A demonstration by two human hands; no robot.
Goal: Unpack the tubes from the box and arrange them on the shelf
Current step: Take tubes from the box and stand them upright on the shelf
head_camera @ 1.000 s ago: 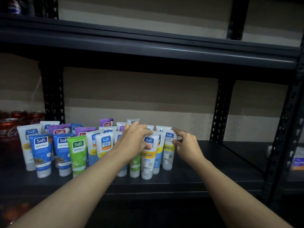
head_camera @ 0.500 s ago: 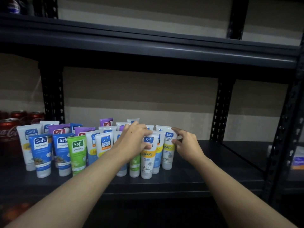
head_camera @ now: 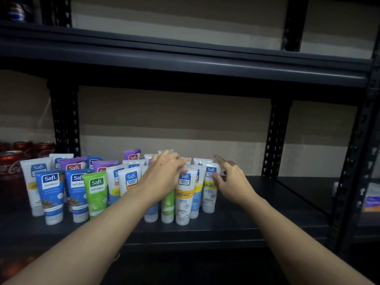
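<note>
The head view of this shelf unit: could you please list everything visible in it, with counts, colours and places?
Safi tubes: roughly twenty, an exact count is blocked by the hands; white, blue, green and purple; standing cap-down in rows on the middle shelf, left of centre.
Coca-Cola cans: at least four, red; far left of the same shelf, beside the tubes.
Shelf unit: one, black metal with perforated uprights; fills the view, bare to the right of the tubes.
Blue can: one, partly cut off; upper shelf, top left.
Packets: pale, blurred, type unclear; neighbouring bay, far right.
Left hand: one, resting on the tube tops at centre.
Right hand: one, fingers spread, thumb against the rightmost tube.
</note>
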